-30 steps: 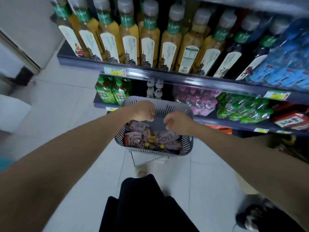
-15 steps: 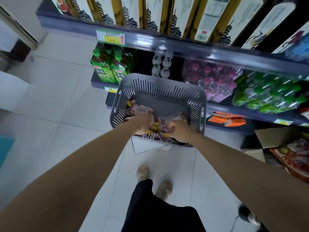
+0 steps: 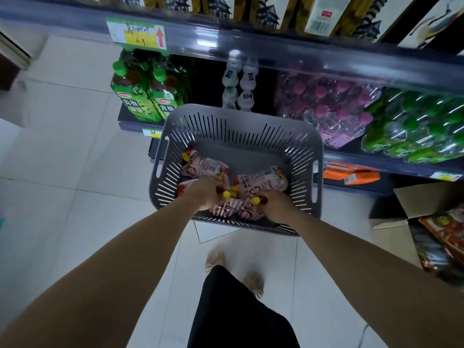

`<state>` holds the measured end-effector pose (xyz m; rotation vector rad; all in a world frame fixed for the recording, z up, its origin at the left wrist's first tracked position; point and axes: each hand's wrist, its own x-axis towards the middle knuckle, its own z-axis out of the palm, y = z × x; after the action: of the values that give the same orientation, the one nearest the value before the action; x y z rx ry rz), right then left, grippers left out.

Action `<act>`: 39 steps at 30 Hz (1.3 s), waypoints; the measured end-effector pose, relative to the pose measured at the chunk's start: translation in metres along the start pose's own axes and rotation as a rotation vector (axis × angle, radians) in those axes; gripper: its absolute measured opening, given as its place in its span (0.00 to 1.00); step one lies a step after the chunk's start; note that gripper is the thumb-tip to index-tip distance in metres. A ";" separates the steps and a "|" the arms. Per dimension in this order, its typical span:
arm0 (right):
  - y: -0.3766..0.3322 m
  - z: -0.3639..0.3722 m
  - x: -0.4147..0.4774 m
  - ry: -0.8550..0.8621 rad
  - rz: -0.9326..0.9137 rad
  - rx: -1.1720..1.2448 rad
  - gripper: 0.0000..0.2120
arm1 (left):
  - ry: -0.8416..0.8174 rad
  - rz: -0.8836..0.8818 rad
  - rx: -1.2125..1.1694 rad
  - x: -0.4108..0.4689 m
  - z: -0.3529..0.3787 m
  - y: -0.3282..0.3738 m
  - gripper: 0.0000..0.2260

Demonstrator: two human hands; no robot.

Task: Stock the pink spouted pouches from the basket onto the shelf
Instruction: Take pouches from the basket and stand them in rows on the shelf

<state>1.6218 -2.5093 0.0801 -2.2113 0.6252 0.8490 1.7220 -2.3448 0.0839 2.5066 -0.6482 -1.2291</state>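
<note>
Half a second back my hands were only just coming down onto the pile; a second back they were up on the near rim of the grey slotted plastic basket (image 3: pixel 241 126). Now I have both sunk into it, and the view has tipped further down toward the floor, so I read this as the start of the first pick, with nothing yet moved to the shelf. My left hand (image 3: pixel 204 194) is curled down over the pink spouted pouches with yellow caps (image 3: pixel 227 205), its fingers folded under and hidden, so I cannot tell whether they pinch a pouch or only rest on it. My right hand (image 3: pixel 276 205) is the same: fingers bent into the heap just beside a yellow cap, grip unclear. Counting what shows: roughly five or six pouches, two lying beyond my fingers toward the far wall of the basket and the rest bunched under and between them; four yellow caps are plain, three between the hands and one off past the left fingers. Two hands, one basket. Beyond the basket, two green-capped tea bottles (image 3: pixel 150 96) sit up and left of my left fingers, and one wrapped pack of pink-capped bottles (image 3: pixel 326 106) up and right of my right fingers
</note>
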 end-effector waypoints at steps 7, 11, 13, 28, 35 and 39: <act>0.003 0.003 0.015 0.147 0.096 -0.015 0.11 | 0.066 -0.157 -0.102 0.012 0.010 -0.005 0.09; -0.006 -0.006 0.004 0.185 0.137 0.100 0.10 | 0.104 -0.187 -0.256 0.005 0.004 -0.001 0.09; -0.018 -0.019 -0.009 0.210 0.111 0.145 0.11 | 0.132 -0.179 -0.383 -0.003 -0.011 0.006 0.11; -0.149 -0.202 -0.192 0.537 -0.194 1.208 0.03 | 0.472 0.186 -0.907 -0.167 -0.222 0.114 0.01; -0.211 -0.276 -0.282 0.773 -0.521 1.258 0.04 | 0.547 0.529 -0.945 -0.250 -0.303 0.176 0.08; -0.232 -0.308 -0.324 0.805 -0.676 1.222 0.02 | 0.546 0.647 -0.976 -0.282 -0.335 0.202 0.06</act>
<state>1.6705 -2.5227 0.5810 -1.3146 0.4656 -0.6964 1.7830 -2.3605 0.5618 1.4984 -0.4737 -0.4014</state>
